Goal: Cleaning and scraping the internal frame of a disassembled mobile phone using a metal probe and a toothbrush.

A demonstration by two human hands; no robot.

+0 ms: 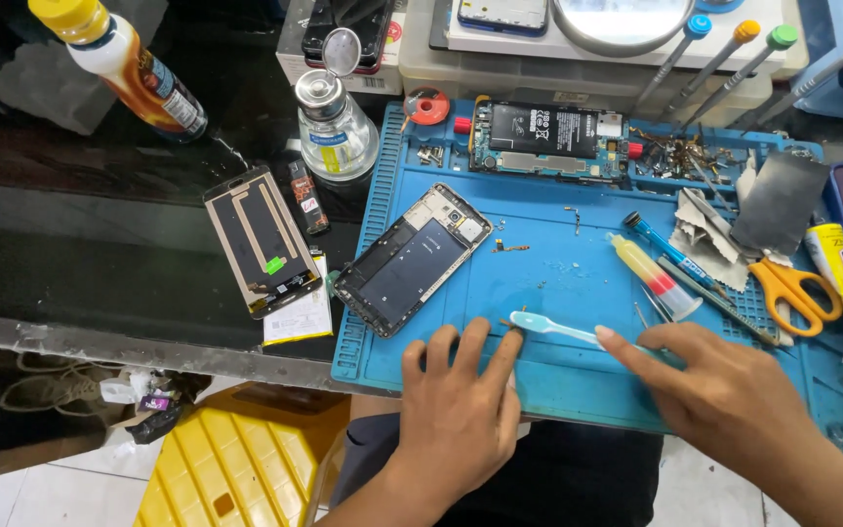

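Head view is showing the right hand [724, 395] gripping a light-blue toothbrush [550, 328] on the blue mat [558, 263], while the left hand [461, 395] is pressing open-fingered, empty, beside its bristles.

Taking the blue work mat [578, 283] as the landmark: a detached phone screen panel [261, 240] is lying face down just off its left edge, brownish with a small green tab. Beside it a white paper slip [297, 317] is sticking out at the mat's left rim. A clear glass bottle [336, 127] with a blue and yellow label is standing at the mat's upper left corner. Far left of the mat, a yellow-capped bottle [124, 63] is lying tilted, wearing a dark printed label. On the mat's top edge, a black battery label [541, 128] is showing.
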